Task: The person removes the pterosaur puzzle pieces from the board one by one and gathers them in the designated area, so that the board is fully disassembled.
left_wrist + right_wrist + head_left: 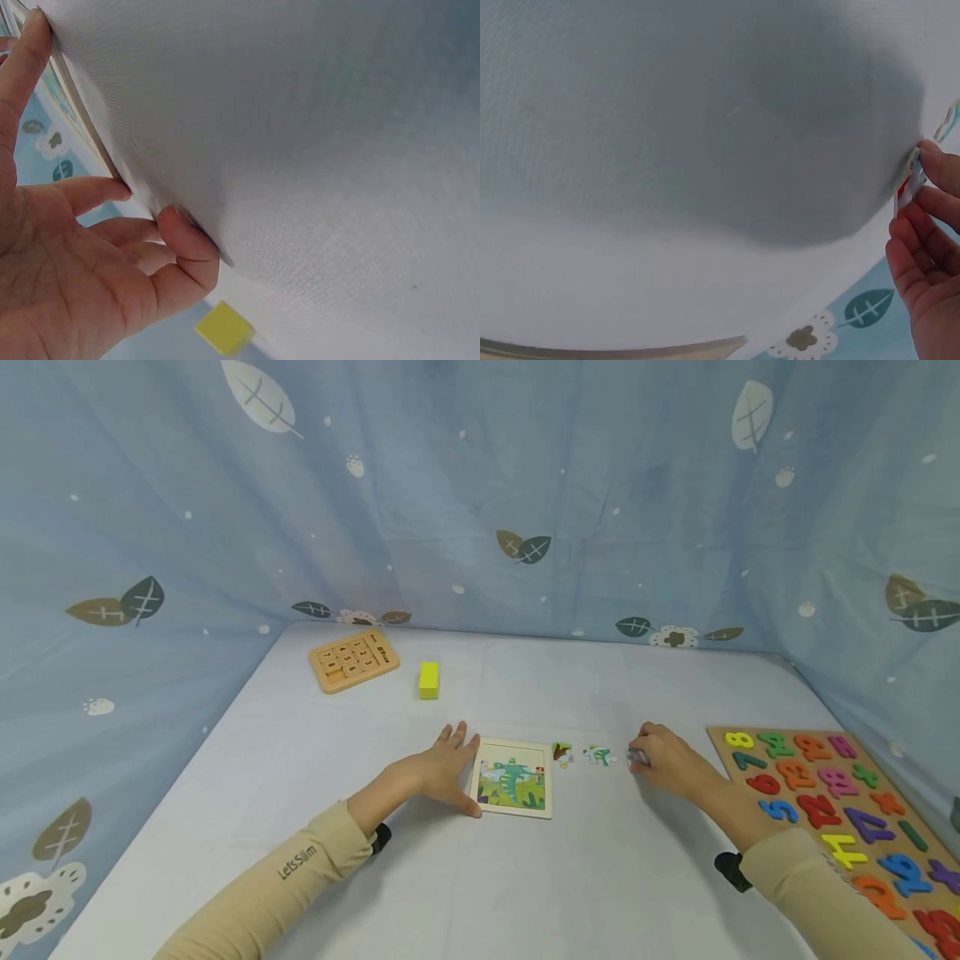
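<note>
Blue leaf-print curtain (420,485) behind a white cloth-covered table (525,893). Left hand (440,774) is spread wide, touching the left edge of a square, pale-framed dinosaur puzzle (512,780). Right hand (670,763) has got a small flat jigsaw piece (637,757) pinched; two loose, multicoloured jigsaw pieces (597,756) lie between it and the puzzle.

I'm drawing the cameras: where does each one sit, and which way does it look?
Head: on the head, facing forward and down at the framed puzzle; left hand, right hand and sleeves show.
Left wrist: on that wrist, facing the tabletop and puzzle's edge; that hand shows.
Right wrist: on that wrist, facing the tabletop and a pinched puzzle piece; that hand shows.
Head and left wrist views share the yellow block.
</note>
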The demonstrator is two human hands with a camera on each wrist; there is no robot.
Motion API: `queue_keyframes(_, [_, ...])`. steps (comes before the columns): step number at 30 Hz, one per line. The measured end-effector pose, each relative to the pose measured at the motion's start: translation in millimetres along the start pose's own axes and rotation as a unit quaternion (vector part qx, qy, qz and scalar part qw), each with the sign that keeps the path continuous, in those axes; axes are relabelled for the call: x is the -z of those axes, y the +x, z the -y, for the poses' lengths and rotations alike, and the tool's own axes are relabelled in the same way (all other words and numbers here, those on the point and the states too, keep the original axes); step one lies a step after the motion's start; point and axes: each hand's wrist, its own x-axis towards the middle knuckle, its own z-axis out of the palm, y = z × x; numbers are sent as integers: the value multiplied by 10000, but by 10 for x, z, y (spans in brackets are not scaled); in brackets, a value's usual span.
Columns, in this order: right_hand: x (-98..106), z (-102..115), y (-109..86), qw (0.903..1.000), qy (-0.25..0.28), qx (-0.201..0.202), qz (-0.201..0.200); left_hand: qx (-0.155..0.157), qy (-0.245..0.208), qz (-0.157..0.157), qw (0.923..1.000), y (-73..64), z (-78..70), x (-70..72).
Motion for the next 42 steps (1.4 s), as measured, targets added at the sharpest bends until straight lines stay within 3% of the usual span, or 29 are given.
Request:
queue_keyframes(10, [-23,11,52,9996,289,5,19,18,60,26,10000,-14,21,-4])
queue_keyframes(19, [-8,-6,66,9973,580,-342,283,-27,4,63,10000,-34,-3,0])
queue_keyframes(33, [56,-36,85,9960,568,-486,489,-10,57,67,10000,-27,-22,12])
queue_keyframes(42, [54,67,166,9982,571,-184,-26,11,90,81,9999,-10,-16,17])
